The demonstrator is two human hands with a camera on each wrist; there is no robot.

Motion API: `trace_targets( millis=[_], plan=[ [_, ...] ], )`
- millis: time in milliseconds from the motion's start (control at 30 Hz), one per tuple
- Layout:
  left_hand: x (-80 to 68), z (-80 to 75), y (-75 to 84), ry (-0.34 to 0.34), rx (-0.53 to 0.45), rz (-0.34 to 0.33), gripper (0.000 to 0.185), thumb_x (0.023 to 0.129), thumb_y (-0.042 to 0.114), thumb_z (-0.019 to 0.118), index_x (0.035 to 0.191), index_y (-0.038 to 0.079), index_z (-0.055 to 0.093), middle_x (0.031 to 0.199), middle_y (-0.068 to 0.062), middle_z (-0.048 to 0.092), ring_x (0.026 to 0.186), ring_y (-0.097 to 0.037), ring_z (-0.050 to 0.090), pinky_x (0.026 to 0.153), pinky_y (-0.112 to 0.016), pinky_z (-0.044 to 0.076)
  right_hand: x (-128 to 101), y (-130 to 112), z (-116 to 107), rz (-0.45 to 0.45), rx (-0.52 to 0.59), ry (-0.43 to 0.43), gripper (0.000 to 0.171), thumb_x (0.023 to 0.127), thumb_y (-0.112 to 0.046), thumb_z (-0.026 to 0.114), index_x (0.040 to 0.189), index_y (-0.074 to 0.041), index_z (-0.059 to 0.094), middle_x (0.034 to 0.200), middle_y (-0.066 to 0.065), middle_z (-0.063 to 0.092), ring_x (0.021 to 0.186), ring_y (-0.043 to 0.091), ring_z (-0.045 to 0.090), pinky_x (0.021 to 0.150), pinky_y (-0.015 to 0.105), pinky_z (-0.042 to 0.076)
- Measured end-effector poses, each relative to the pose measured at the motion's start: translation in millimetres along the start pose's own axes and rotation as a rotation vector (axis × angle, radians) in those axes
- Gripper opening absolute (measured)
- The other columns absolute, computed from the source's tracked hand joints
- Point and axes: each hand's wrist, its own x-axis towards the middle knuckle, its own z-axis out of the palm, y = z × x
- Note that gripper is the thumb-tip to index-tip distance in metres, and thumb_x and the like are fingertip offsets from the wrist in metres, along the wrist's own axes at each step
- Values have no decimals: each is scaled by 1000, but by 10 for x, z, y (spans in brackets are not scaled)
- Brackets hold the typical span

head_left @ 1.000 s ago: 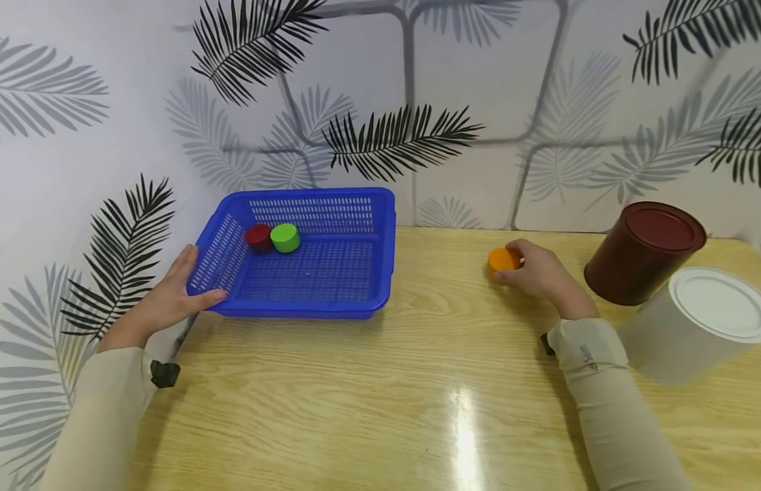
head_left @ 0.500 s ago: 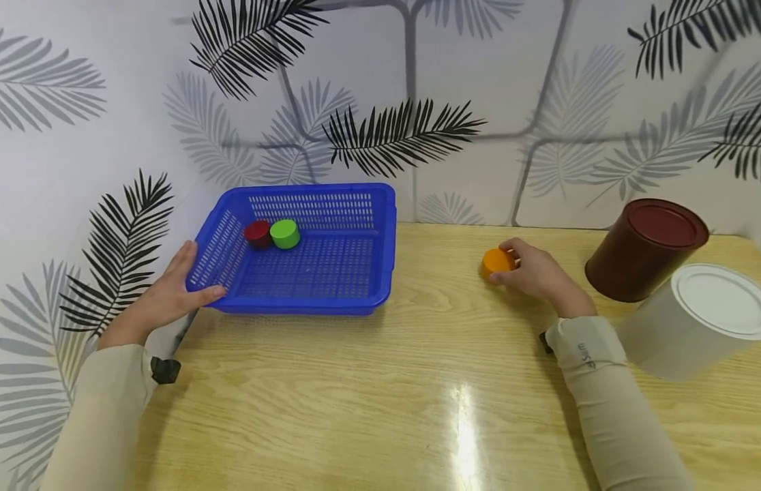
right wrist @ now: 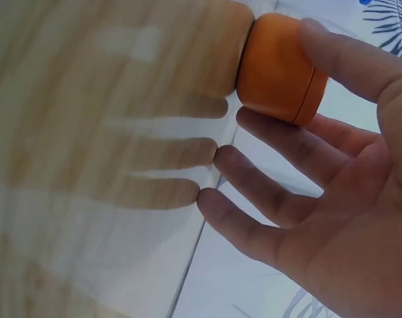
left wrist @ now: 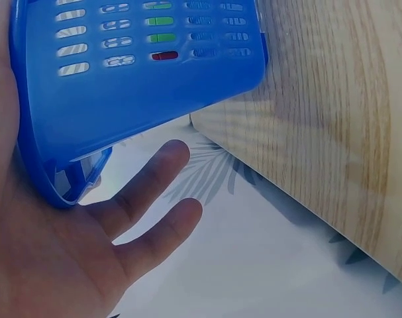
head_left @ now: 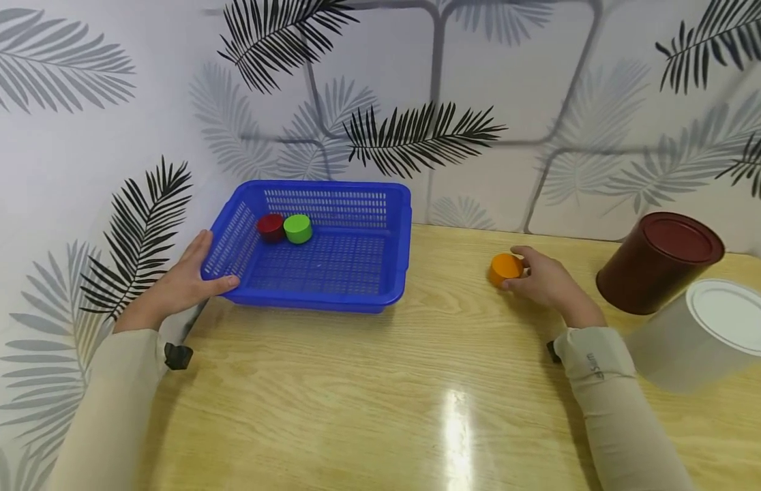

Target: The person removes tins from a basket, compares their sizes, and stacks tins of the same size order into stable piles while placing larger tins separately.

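My left hand (head_left: pixel 179 281) rests against the left end of the blue basket (head_left: pixel 319 300), thumb by its front rim. In the left wrist view its palm lies at the basket's corner, with two fingers extended below. Inside the basket, at back left, sit a dark red round container (head_left: pixel 271 228) and a bright green one (head_left: pixel 297 228), side by side. My right hand (head_left: pixel 547 281) is at an orange round container (head_left: pixel 505 270) that stands on the table. In the right wrist view the thumb touches its edge, while the other fingers are spread loosely behind and below it.
On the right stand a large dark brown can (head_left: pixel 653 266) and a white lidded tub (head_left: pixel 693 348) in front of it. The wooden table (head_left: pixel 331 395) ends at a wall (head_left: pixel 479 75) with a leaf pattern.
The orange container has shifted slightly left, towards the basket. My right fingers have loosened and drawn back a little from it. My left hand stays at the basket; the head view has swung slightly.
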Motion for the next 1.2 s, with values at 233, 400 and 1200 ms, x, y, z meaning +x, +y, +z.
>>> trace_targets(
  millis=[233, 400, 1200],
  plan=[
    [48, -21, 17, 4, 0, -14, 116, 93, 51, 68, 158, 12, -19, 165, -9, -25, 150, -42, -12, 112, -71, 8, 71, -99, -25, -14, -23, -10, 99, 95, -44, 70, 161, 1, 11, 156, 36, 25, 138, 55, 29, 109, 67, 27],
    [49, -38, 4, 3, -7, -19, 116, 93, 51, 68, 158, 13, -19, 165, -8, -26, 150, -41, -13, 113, -70, 8, 152, -531, -173, -107, -32, 26, 105, 93, -56, 67, 162, -4, 9, 164, 27, 13, 146, 50, 18, 113, 66, 20],
    [-6, 34, -20, 31, -63, -21, 116, 91, 50, 71, 160, 15, -16, 166, -6, -21, 151, -37, -12, 114, -68, 7, 1498, -2853, 548, -505, -109, -137, 59, 103, -37, 60, 151, -7, 44, 146, 15, 52, 133, 29, 49, 107, 42, 41]
  ],
)
